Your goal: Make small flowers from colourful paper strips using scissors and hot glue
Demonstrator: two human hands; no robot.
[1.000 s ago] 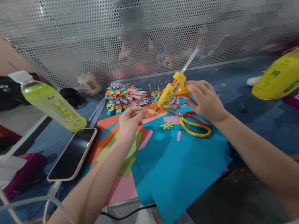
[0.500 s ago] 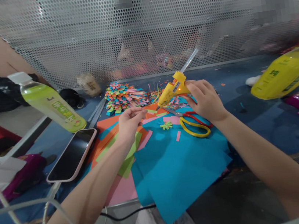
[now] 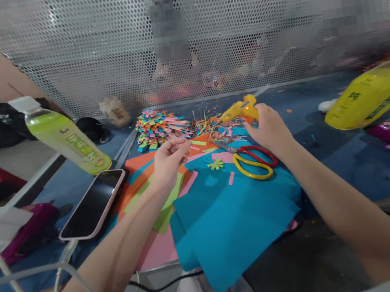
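Observation:
My right hand (image 3: 268,123) is closed on the handle of a yellow glue gun (image 3: 239,110), its nozzle pointing left over a pile of thin paper scraps. My left hand (image 3: 171,159) is held in a pinch above orange paper (image 3: 139,161); whatever lies between its fingertips is too small to make out. Scissors (image 3: 253,163) with red and yellow handles lie on blue paper (image 3: 242,221), beside a small green fringed paper piece (image 3: 215,164) and a pink strip (image 3: 231,178). Behind my left hand sits a multicoloured heap of curled paper pieces (image 3: 156,125).
A phone (image 3: 92,206) with a cable and a green drink bottle (image 3: 66,135) stand at the left. A yellow bottle (image 3: 372,92) is at the right. Purple tissue packs lie at both sides. A perforated metal panel (image 3: 214,27) rises behind the table.
The glue gun in my right hand has moved right and slightly away from my left hand, and turned flatter. My left hand has stayed nearly in place.

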